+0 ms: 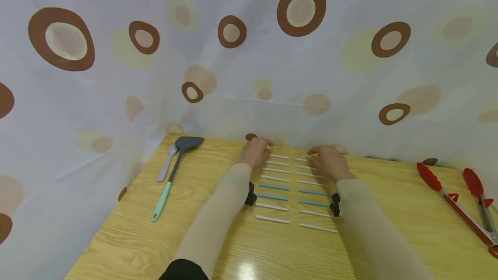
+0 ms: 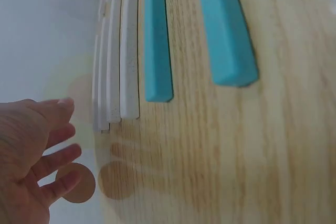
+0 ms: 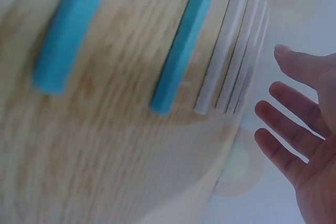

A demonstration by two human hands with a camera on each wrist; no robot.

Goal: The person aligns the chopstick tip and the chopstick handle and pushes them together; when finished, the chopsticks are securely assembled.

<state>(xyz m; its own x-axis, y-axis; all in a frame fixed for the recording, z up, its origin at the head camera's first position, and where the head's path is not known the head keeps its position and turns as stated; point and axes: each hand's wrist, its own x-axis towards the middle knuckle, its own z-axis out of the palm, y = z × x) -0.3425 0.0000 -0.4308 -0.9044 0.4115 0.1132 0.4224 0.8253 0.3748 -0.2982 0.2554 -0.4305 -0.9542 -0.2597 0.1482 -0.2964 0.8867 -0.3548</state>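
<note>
Two columns of chopsticks lie crosswise on the wooden table, mostly white chopsticks with two blue chopsticks in each column. At the far end of the left column is my left hand, palm turned inward, fingers loosely spread and holding nothing. My right hand hovers beside the far end of the right column, its fingers relaxed and apart. The left wrist view shows the thick square end of a blue chopstick up close. In the right wrist view, a white chopstick lies alongside the blue ones.
On the left lie a dark turner with a mint handle and a small grey spoon. Red-tipped tongs and a second pair of tongs lie at the right. A patterned curtain hangs behind the table.
</note>
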